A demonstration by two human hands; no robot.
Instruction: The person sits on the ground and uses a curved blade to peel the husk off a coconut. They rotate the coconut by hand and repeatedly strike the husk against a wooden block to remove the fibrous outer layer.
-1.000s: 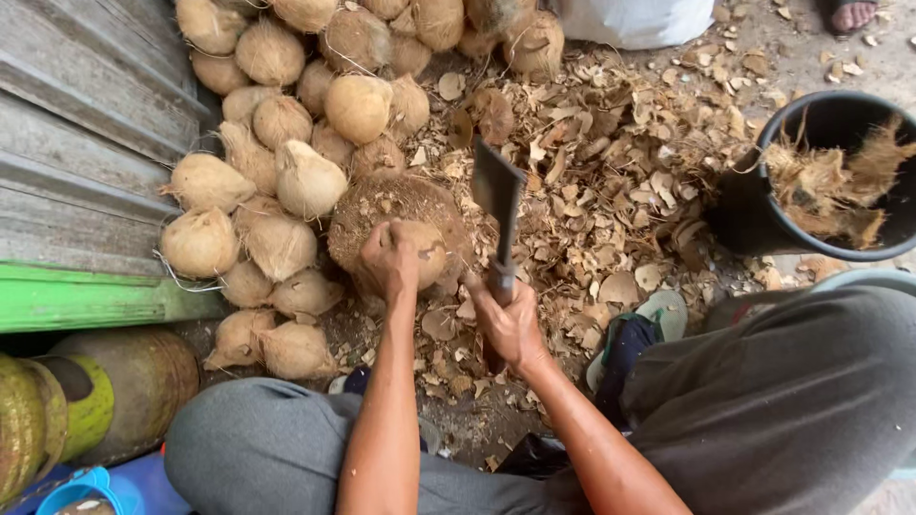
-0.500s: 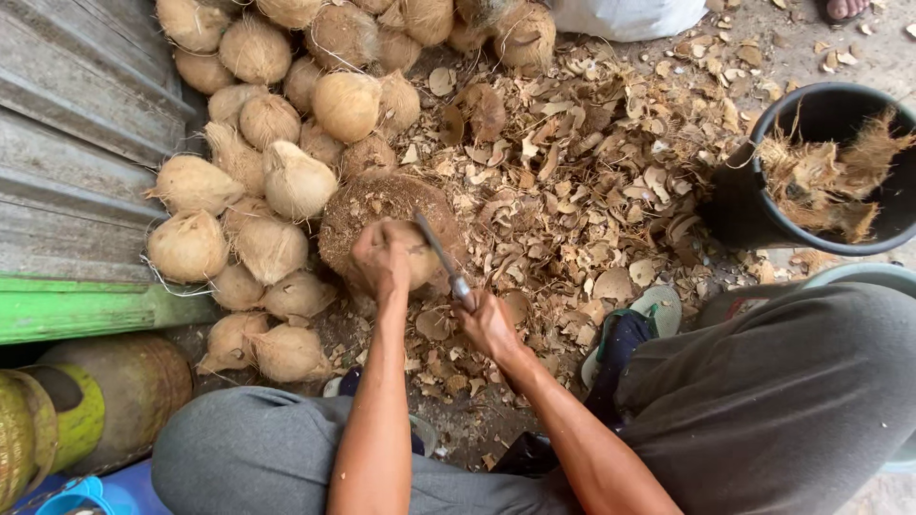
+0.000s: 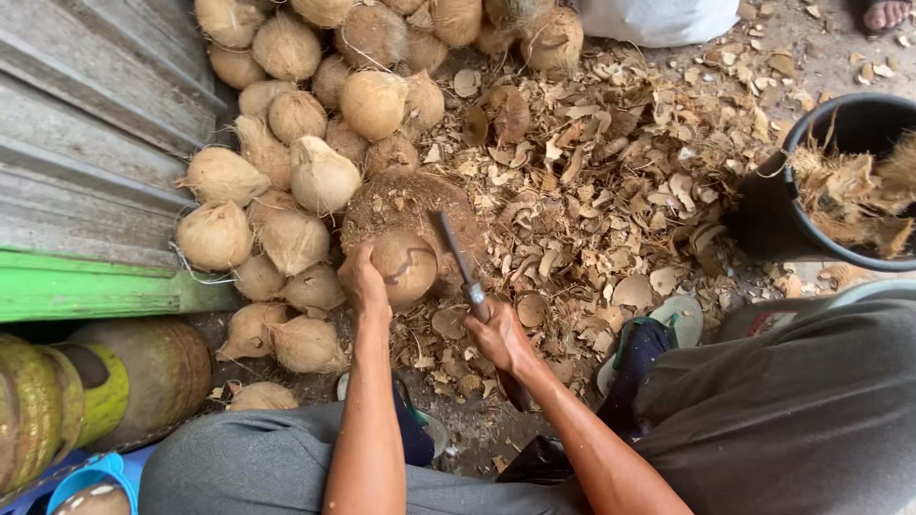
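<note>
1. While the person sat low over the ground, the left hand (image 3: 364, 279) curled its fingers over the near-left side of a round, brown coconut (image 3: 405, 265), pressing it down on a fibrous, dome-shaped chopping block (image 3: 405, 205).
2. That coconut looked smooth and hard where the husk was gone, with a thin, dark, curved mark across its top.
3. The right hand (image 3: 498, 334) was wrapped tight around the handle of a long cleaver (image 3: 456, 253), whose narrow, dull grey blade lay edge-on across the right side of the coconut, touching it.
4. Left of the block rose a heap of husked coconuts (image 3: 296, 143), pale tan and stringy, several drawn to a blunt point.
5. Right of the block the ground was littered with shell chips and husk scraps (image 3: 611, 191), dry, curled and brown, lying in a thick layer.
6. A black bucket (image 3: 773, 224) stood at the right edge, stuffed with coarse, hairy husk fibre.
7. Along the left ran grey, weathered planks (image 3: 86, 143) above a green painted board (image 3: 86, 286).
8. Grey cloth covered the person's knees, and a sandal (image 3: 673, 319) lay among the chips near the right forearm.
</note>
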